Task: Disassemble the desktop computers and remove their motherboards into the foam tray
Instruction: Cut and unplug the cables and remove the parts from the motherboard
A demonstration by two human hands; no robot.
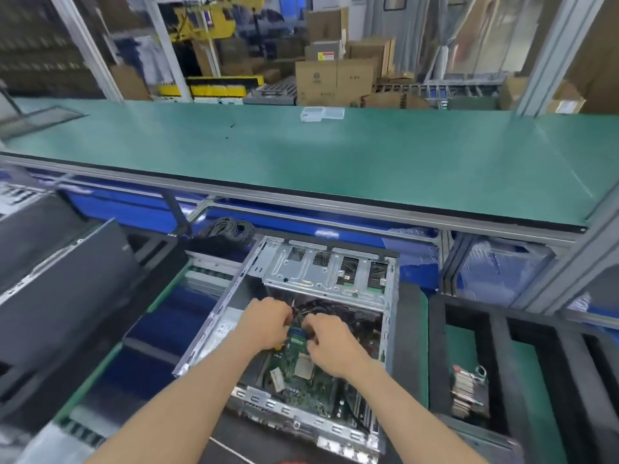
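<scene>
— Down inside the open computer case (301,333), below the green bench (335,155), both hands are at the cables (303,311) over the motherboard (301,380). See it?

— Yes. The left hand (266,324) has its fingers curled in, pinching something dark near the drive cage (330,269); the right hand (330,341) is curled too, fingertips down by the blue slots at the board's edge. What exactly each one pinches I cannot tell (too blurred), but it looks like wiring or a connector.

— And the board?

— In the case, lying flat in its bottom, not lifted. The black foam tray (499,363) sits just to the right, with a stack of parts (469,391) in one of its channels.

— What could go wrong?

— I'd guess a plug pulled by its wires rather than its housing, which could tear leads or crack a header. A yank at an angle might flex the board. The sheet-metal edges are close to both wrists as well, so a sudden release could drive a hand into them.
</scene>
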